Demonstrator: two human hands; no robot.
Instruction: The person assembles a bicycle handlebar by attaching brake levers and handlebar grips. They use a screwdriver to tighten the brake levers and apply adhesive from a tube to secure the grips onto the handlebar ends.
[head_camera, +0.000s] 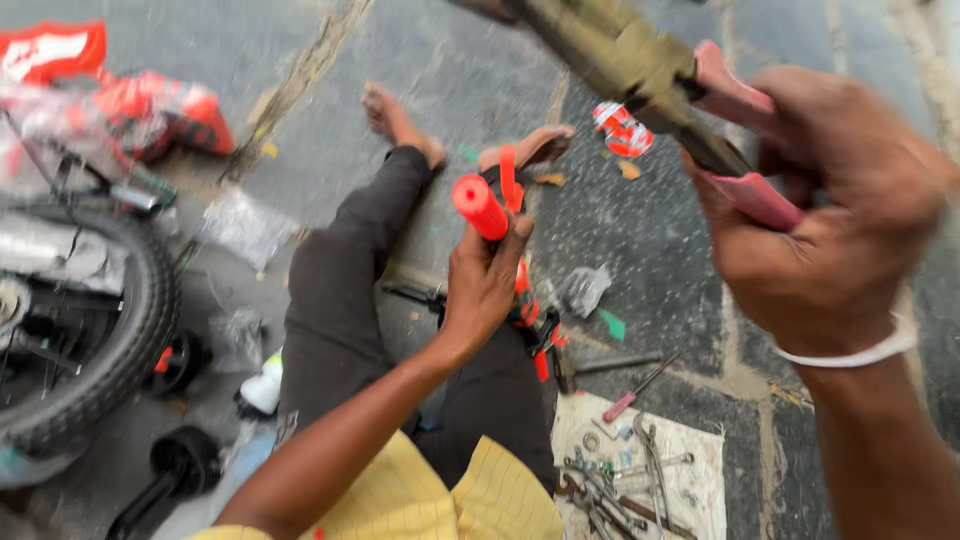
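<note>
Left hand (485, 285), centre of frame, fingers wrapped tight round a red handlebar grip (480, 207) that pokes up above the fist; the bar below it is hidden by the hand, w/ red and black parts (535, 325) showing just under the wrist. Right hand (835, 215), upper right and blurred, fingers curled shut on the pink handles of a pair of pliers (650, 75); its dull metal head runs up to the top edge, well apart from the grip.

Around: person sits on the floor (660, 230), legs in dark trousers (335, 300) stretched toward upper centre, bare feet (400, 120) at the end. Yellow shirt (440, 500) at bottom centre. White band (850, 352) on right wrist.

Left edge: a small tyre (130, 340) w/ metal parts inside it. Upper left: red plastic parts in clear wrap (130, 105). Lower left: black round pieces (185, 460) and a white bottle (265, 385) beside the thigh.

Bottom right of centre: white cloth (700, 480) on the floor w/ spanners and loose tools (620, 490); a pink-handled screwdriver (640, 390) at its top edge. A red-and-white wrapper (622, 128) lies upper centre, near the pliers in frame.

Floor is dark grey stone slabs w/ pale joints, littered w/ clear plastic bags (245, 225) and scraps. Looks outdoors or open workshop; can't tell which.
</note>
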